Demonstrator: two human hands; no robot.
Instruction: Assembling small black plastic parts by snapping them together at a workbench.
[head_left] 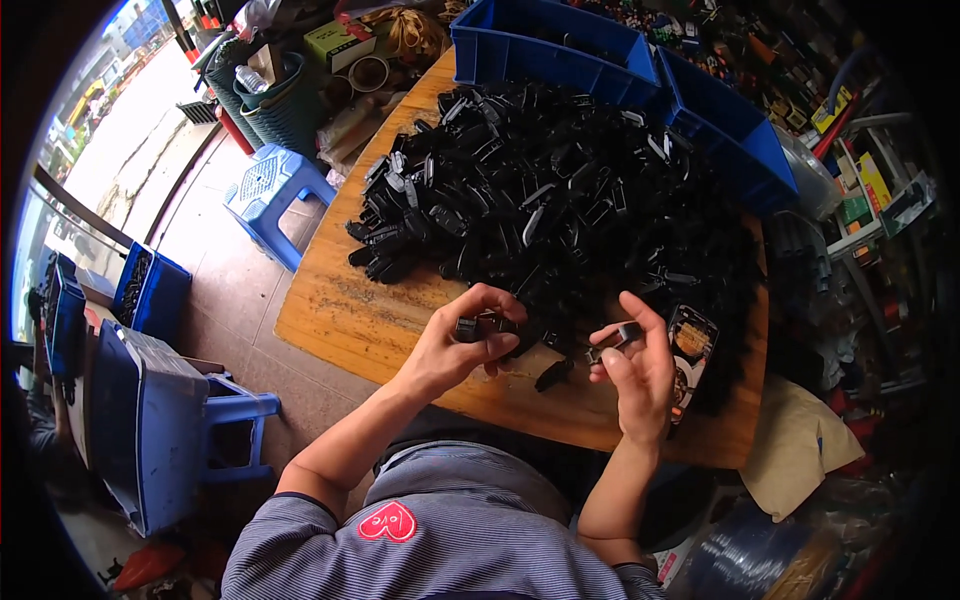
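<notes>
My left hand is closed around a small black plastic part, held over the near side of the wooden table. To its right, my right hand pinches a small dark grey clip-like piece between thumb and fingers. The two hands are apart. Just beyond them spreads a big heap of black plastic parts, some with shiny grey faces. One loose black piece lies on the wood between my hands. A phone with a lit picture rests beside my right hand.
Two blue bins stand along the table's far edge. A blue plastic stool is on the floor at the left, with a blue crate and a large blue box nearer. Cluttered shelves fill the right side.
</notes>
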